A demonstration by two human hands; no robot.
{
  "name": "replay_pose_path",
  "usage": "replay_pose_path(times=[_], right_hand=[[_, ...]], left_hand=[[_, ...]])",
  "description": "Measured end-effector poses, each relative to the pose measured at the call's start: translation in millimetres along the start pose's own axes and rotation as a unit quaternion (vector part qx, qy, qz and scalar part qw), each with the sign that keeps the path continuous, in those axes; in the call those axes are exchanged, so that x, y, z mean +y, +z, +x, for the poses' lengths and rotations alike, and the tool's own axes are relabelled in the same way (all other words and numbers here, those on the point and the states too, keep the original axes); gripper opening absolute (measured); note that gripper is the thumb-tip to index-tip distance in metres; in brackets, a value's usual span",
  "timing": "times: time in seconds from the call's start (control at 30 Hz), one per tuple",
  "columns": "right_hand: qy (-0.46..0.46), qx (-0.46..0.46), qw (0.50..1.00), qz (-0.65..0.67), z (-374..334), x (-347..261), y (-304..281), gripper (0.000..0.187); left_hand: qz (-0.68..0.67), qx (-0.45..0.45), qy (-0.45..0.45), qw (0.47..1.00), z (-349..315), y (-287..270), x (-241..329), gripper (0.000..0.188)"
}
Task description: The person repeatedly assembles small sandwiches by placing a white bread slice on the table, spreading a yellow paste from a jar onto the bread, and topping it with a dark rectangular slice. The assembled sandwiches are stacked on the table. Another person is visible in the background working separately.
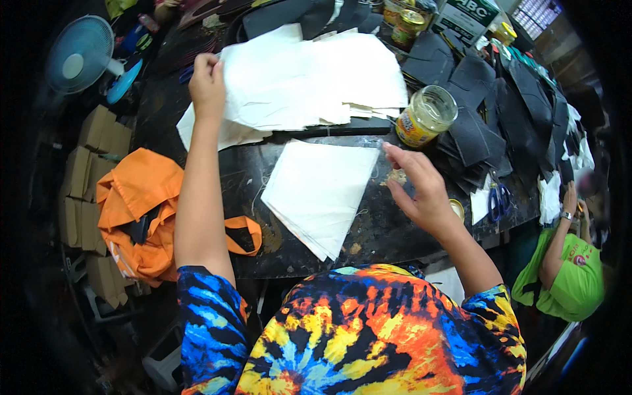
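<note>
My left hand (208, 84) is closed at the left edge of the upper white cloth pieces (283, 82), its fingertips pinching the edge of a piece. They lie overlapped across the dark table, with uneven edges. Nearer me sits a smaller stack of white cloth pieces (320, 194), roughly four-sided, with loose threads at its sides. My right hand (421, 187) hovers just right of that stack, open and holding nothing, thumb and fingers apart. Just beyond it stands an uncapped clear jar (426, 116) with a yellow label and some pale residue inside.
Blue-handled scissors (499, 201) and piled black pieces (477, 135) lie at the right. An orange cloth bag (141, 210) hangs at the left table edge, near cardboard boxes (82, 174) and a fan (79, 58). A person in a green shirt (574, 273) is at far right.
</note>
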State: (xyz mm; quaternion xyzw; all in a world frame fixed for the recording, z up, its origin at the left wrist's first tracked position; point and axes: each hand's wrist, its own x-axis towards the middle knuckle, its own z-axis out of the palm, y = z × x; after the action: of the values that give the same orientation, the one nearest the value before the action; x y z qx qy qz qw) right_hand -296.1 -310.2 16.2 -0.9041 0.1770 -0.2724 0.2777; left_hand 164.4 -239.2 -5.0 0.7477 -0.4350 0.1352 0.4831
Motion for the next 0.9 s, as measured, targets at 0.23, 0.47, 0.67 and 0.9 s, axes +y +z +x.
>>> replay_pose_path(times=[0.23, 0.47, 0.67, 0.9], right_hand=[[-0.021, 0.01, 0.952, -0.306, 52, 23, -104, 0.08], [0.041, -0.263, 0.884, -0.384, 107, 43, -96, 0.096], [-0.081, 0.061, 0.936, -0.338, 92, 30, -104, 0.033], [0.003, -0.053, 0.987, -0.155, 13, -8, -81, 0.027]], left_hand=[[0.088, 0.034, 0.041, 0.995, -31, 5, 11, 0.049], [-0.1, -0.172, 0.055, 0.979, -138, 16, 128, 0.02], [-0.039, -0.277, 0.143, 0.949, -195, 34, 158, 0.027], [-0.003, -0.292, 0.153, 0.944, -193, 40, 142, 0.034]])
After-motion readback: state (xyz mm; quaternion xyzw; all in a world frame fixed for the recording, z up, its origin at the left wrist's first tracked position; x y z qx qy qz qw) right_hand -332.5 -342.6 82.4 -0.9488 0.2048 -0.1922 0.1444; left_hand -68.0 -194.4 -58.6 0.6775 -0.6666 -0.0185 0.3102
